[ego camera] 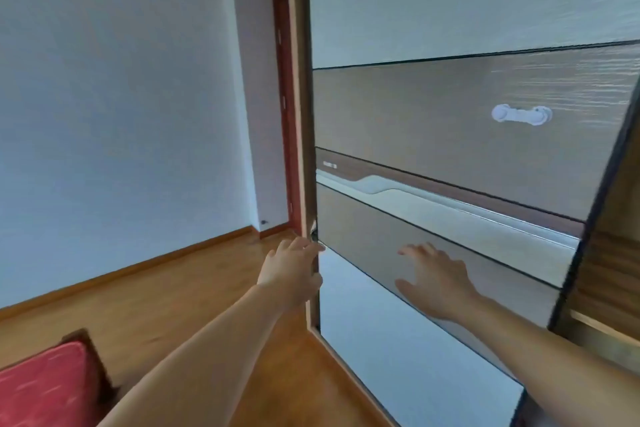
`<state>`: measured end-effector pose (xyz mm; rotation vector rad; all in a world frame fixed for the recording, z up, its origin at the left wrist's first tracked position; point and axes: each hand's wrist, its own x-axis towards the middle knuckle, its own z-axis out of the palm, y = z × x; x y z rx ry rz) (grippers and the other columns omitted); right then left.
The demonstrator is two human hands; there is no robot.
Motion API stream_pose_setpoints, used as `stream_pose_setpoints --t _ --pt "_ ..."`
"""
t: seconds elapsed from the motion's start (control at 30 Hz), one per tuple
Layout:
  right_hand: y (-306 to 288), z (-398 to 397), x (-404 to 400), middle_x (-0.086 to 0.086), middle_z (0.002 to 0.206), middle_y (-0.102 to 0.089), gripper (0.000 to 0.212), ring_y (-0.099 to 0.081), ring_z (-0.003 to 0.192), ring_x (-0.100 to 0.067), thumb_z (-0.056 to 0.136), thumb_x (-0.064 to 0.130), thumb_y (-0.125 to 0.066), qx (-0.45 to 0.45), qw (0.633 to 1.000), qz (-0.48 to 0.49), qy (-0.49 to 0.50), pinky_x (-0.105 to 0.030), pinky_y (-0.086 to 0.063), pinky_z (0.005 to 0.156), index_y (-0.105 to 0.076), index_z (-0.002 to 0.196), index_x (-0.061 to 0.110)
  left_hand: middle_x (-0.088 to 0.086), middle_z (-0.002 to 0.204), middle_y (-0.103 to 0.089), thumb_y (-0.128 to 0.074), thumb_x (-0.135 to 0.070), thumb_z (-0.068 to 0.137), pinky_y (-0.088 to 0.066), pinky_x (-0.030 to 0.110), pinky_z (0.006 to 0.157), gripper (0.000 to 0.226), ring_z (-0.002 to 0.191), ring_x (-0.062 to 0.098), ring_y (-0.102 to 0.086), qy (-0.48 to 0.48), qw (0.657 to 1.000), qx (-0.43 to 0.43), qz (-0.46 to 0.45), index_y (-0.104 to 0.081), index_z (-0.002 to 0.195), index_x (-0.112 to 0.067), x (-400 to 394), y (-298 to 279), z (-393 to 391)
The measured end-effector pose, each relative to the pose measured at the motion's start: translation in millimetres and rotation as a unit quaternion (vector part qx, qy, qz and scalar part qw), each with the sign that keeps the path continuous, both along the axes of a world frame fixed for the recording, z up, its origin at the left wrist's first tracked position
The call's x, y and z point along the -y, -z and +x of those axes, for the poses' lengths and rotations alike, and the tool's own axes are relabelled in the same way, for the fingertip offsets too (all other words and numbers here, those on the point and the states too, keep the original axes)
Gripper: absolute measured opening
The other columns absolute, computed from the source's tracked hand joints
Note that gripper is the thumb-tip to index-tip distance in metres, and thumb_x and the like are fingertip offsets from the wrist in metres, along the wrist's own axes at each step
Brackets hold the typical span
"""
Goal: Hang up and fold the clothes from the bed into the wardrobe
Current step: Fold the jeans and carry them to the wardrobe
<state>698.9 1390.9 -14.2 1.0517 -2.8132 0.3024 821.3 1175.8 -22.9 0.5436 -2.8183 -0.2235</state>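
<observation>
A tall wardrobe sliding door (450,135) with brown and pale panels fills the right half of the view. My left hand (294,270) grips the door's left edge, fingers wrapped round it near a small latch. On the brown lower panel my right hand (436,284) lies flat with its fingers spread. At the far right a strip of the wardrobe's wooden inside (609,274) shows past the door's other edge. No clothes are visible.
A red bed cover (45,388) on a dark frame sits at the bottom left. Wooden floor (194,288) runs to a white wall (114,114) with a skirting board. A white child lock (521,114) is stuck on the upper brown panel. A red-brown door frame (285,114) stands behind.
</observation>
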Motion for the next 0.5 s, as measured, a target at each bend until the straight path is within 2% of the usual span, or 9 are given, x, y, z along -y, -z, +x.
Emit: stream_pose_setpoints --t 0.17,0.37,0.43,0.5 --pt "4 72 153 0.002 0.14 -0.044 0.052 -0.047 0.125 -0.021 0.093 0.048 -0.049 -0.014 0.988 -0.001 -0.156 -0.039 -0.038 0.098 -0.036 0.14 0.031 -0.007 0.152 -0.035 -0.055 -0.035 0.091 -0.029 0.043 0.114 0.059 0.139 0.022 -0.029 -0.137 0.99 0.016 0.013 -0.034 0.147 -0.039 107 20 114" --pt "42 169 325 0.005 0.144 -0.036 0.053 -0.044 0.128 -0.017 0.094 0.048 -0.046 0.005 0.947 0.048 -0.319 -0.039 -0.04 0.103 -0.032 0.142 0.033 -0.004 0.157 -0.024 -0.053 -0.036 0.091 -0.029 0.046 0.114 0.06 0.144 0.023 -0.02 -0.276 0.959 0.063 0.029 -0.032 0.147 -0.035 229 69 252" --pt "55 200 368 0.005 0.143 -0.035 0.051 -0.046 0.124 -0.017 0.094 0.047 -0.045 0.029 0.934 0.067 -0.35 -0.037 -0.039 0.102 -0.032 0.142 0.033 -0.002 0.156 -0.026 -0.052 -0.033 0.09 -0.03 0.046 0.112 0.06 0.143 0.024 -0.021 -0.33 0.94 0.072 0.055 -0.033 0.147 -0.034 256 87 299" --pt "69 230 401 0.007 0.143 -0.034 0.05 -0.054 0.111 -0.018 0.094 0.048 -0.046 0.053 0.919 0.086 -0.38 -0.035 -0.043 0.096 -0.033 0.141 0.034 -0.002 0.156 -0.027 -0.051 -0.03 0.088 -0.032 0.047 0.111 0.061 0.143 0.025 -0.022 -0.379 0.918 0.079 0.087 -0.035 0.147 -0.033 271 105 343"
